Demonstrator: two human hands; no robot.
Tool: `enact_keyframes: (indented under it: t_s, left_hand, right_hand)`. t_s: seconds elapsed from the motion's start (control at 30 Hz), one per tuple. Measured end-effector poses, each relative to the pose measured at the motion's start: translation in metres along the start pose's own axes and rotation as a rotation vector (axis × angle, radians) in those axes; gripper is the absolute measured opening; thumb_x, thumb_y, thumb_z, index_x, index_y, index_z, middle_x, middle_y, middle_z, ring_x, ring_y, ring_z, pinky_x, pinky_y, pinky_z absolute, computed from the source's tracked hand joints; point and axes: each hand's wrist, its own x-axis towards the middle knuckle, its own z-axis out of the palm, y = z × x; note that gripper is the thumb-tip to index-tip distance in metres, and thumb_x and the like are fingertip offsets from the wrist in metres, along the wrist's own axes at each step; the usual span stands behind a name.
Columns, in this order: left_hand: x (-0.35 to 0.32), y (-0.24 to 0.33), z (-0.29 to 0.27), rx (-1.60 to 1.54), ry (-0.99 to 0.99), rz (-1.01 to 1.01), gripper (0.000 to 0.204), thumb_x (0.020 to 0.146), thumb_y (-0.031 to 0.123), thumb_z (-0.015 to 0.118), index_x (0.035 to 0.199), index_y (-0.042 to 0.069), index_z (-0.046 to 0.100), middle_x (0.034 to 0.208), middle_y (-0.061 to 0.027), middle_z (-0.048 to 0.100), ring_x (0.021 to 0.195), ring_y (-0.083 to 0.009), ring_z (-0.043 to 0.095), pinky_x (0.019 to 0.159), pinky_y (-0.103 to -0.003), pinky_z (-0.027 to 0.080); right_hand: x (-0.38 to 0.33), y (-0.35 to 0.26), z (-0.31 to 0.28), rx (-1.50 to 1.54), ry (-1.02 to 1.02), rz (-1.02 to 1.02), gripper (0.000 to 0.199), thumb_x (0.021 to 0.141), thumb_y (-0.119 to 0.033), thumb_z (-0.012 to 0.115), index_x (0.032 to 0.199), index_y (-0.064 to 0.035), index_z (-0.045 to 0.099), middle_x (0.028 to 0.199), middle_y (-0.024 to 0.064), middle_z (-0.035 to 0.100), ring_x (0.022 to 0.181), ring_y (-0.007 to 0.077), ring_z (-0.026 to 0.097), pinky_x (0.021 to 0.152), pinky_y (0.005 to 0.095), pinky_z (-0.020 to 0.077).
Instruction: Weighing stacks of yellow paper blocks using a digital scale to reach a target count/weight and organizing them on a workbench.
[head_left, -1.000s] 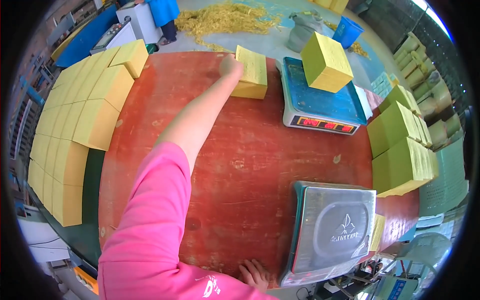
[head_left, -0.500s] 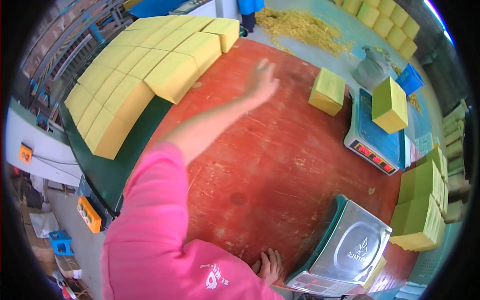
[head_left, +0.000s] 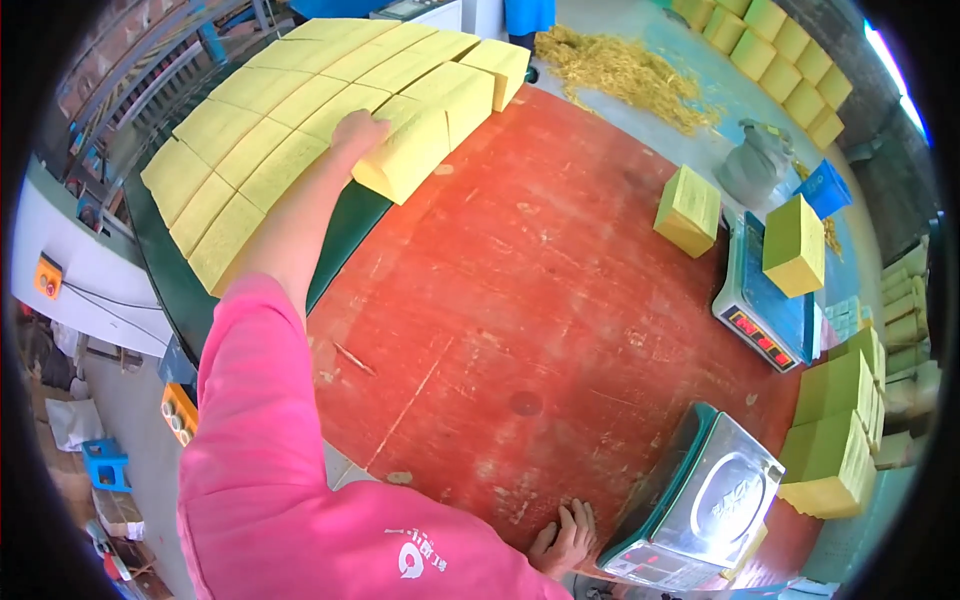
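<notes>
Pink sleeve (head_left: 262, 400) cut off at the lower edge. Right hand (head_left: 566, 538) rests palm down on the red desk (head_left: 520, 290), fingers loosely spread, nothing held; most of its forearm is out of sight. Just right of it, a steel-topped scale (head_left: 735, 500), its readout washed out by glare. Ahead and left, the left hand (head_left: 360, 132) is at the near end of a yellow block (head_left: 408, 158) in the packed rows; fingertips hard to make out, cannot tell whether it grips. Its forearm hides parts of neighbouring blocks (head_left: 280, 165) and the green belt (head_left: 345, 240) under them. Half a second ago this hand was a blur above the desk; now it is at the rows. Well right of it, a lone block (head_left: 688, 212) on the desk, near a second scale (head_left: 752, 275) bearing another block (head_left: 795, 248); both remain as before. Beyond: grey sack (head_left: 753, 168), blue bucket (head_left: 825, 188), shredded yellow heap (head_left: 625, 75); person in blue (head_left: 528, 15), cut off by the top edge.
</notes>
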Motion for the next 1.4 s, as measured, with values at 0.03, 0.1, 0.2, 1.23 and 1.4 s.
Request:
enact_keyframes:
  t_s: [0.03,0.1,0.2,1.23,1.4]
  left_hand:
    - [0.009,-0.008,-0.007,-0.05,-0.147,-0.017,0.063,0.082,0.045,0.068,0.124,-0.001,0.058,0.122,-0.0198,0.063,0.106,-0.0279,0.064,0.088,-0.039,0.051]
    - [0.034,-0.031,-0.016,-0.109,-0.249,-0.016,0.065,0.08,0.046,0.071,0.124,0.0,0.058,0.119,-0.0169,0.065,0.102,-0.0263,0.065,0.085,-0.038,0.051]
    - [0.026,-0.024,-0.017,-0.34,-0.479,-0.022,0.068,0.078,0.049,0.074,0.125,0.002,0.058,0.115,-0.0115,0.067,0.095,-0.023,0.068,0.079,-0.037,0.053]
    - [-0.566,0.109,-0.036,-0.431,-0.919,0.275,0.079,0.08,0.038,0.078,0.141,0.003,0.043,0.136,-0.0174,0.054,0.124,-0.0273,0.053,0.102,-0.038,0.042]
    - [-0.623,0.144,-0.055,-0.02,-0.194,0.813,0.067,0.089,0.025,0.065,0.147,0.006,0.037,0.157,-0.0172,0.028,0.139,-0.0316,0.038,0.11,-0.043,0.034]
  right_hand:
    - [0.001,0.0,0.001,-0.001,0.003,0.001,0.03,0.078,-0.004,0.058,0.107,-0.0024,0.062,0.121,0.0173,0.06,0.117,0.0406,0.055,0.1,0.0499,0.0409]
    - [0.001,0.0,0.001,0.018,-0.004,-0.018,0.028,0.079,-0.003,0.056,0.107,-0.002,0.061,0.121,0.0174,0.06,0.117,0.0413,0.055,0.1,0.0503,0.0409]
    - [0.003,-0.002,0.001,-0.004,-0.034,0.001,0.028,0.079,-0.003,0.056,0.107,-0.0017,0.06,0.121,0.0173,0.06,0.117,0.0418,0.054,0.1,0.0504,0.0405]
    - [-0.097,0.074,-0.037,1.712,-1.065,0.752,0.051,0.096,-0.019,0.054,0.143,-0.0026,0.042,0.138,0.0142,0.051,0.119,0.0217,0.054,0.099,0.034,0.0427]
    - [-0.096,0.085,-0.018,2.032,-1.157,0.64,0.062,0.095,-0.027,0.056,0.149,-0.0057,0.033,0.147,0.0105,0.041,0.134,0.0226,0.038,0.107,0.0403,0.0315]
